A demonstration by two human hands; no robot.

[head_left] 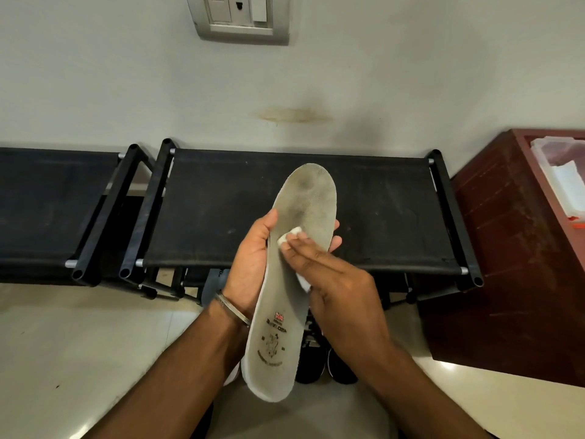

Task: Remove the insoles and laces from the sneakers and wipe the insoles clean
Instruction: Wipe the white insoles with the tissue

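A black fabric-topped folding rack (300,213) with tube legs is standing against a pale wall, a second like it (53,204) at nine o'clock and a dark red wooden cabinet (506,264) at three o'clock carrying a clear plastic tray (560,179). In front of the rack, a person is holding up a long, grey, worn foam insole (291,280) with a white edge, toe end at twelve o'clock and printed heel at six o'clock.

The left hand (253,264), a metal bangle (231,308) on its wrist, is gripping the insole from behind at its waist, thumb curled over the nine o'clock edge and fingertips showing past the three o'clock edge. The right hand (335,280) is lying flat across the insole's face, fingers straight, pressing a small white wipe (288,237) against the darkened forefoot.

The insole appears light, thin and bendy, likely to flex under rubbing, so supporting it from behind at mid-length, directly under the wiped patch, looks the soundest hold; its fabric face seems grippy rather than slick.

At six o'clock, behind the insole's heel, a pair of black sneakers (329,362) is sitting on the pale tiled floor (95,343), partly hidden; whether laces are in them cannot be told.
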